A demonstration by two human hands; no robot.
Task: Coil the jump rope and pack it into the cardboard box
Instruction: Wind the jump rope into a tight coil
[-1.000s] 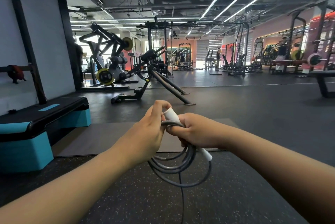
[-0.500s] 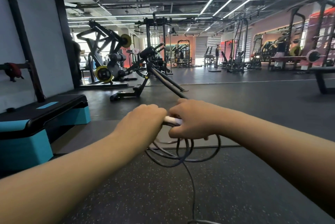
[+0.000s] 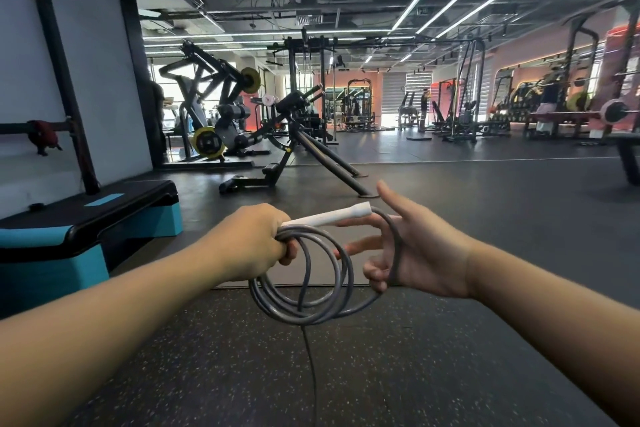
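- My left hand grips the coiled jump rope and one end of its white handle, held in front of me above the gym floor.
- My right hand is spread open, the outermost loop draped across its fingers.
- That loop may slip off and the coil spring apart.
- The tail hanging toward the floor could snag.
- No cardboard box in view.

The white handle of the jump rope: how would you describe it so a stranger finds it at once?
Look at the two hands held out over the dark gym floor. Between them lies the white handle, one end gripped in the left hand above the grey rope coils. It is the only white, straight, stiff piece there.
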